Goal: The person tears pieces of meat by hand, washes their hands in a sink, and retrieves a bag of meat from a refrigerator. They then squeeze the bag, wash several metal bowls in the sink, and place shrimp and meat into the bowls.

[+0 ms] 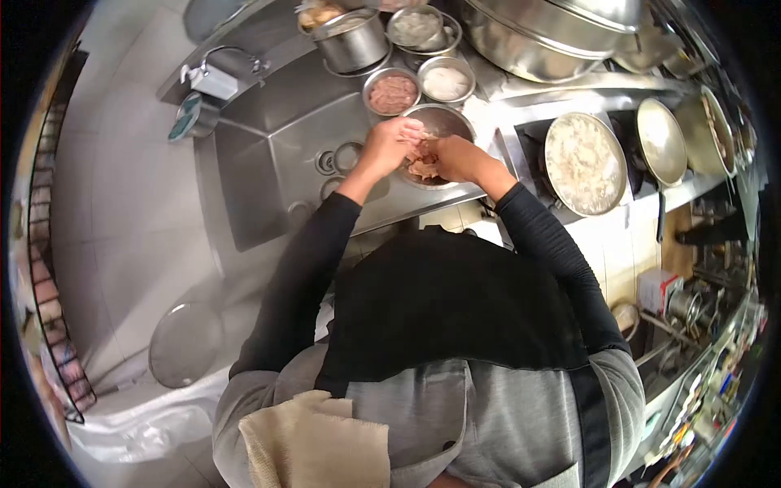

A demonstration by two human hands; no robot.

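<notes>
- The left hand (395, 146) is over a round, shiny steel bowl (457, 122), its fingers bent close together; whether they pinch anything is unclear.
- The right hand (465, 159) reaches into the same bowl from the other side; its fingertips are hidden, so its grip cannot be told.
- Brownish-pink, moist pieces of meat (424, 167) lie in the bowl, between and below the hands.
- Just beyond the bowl, a small round steel container of pink minced food (392, 92) and another of white food (446, 82) sit side by side, crowding its far side.
- Behind them are a deep steel pot (358, 53) and a very large, round steel vessel (529, 41).
- Left of the bowl is a rectangular stainless-steel sink (244, 191).
- To the right, a wide pan of pale, mottled contents (582, 163) sits on the stove (529, 134), beside a smaller long-handled pan (661, 145).
- Pale floor tiles (616, 248) show below the stove.
</notes>
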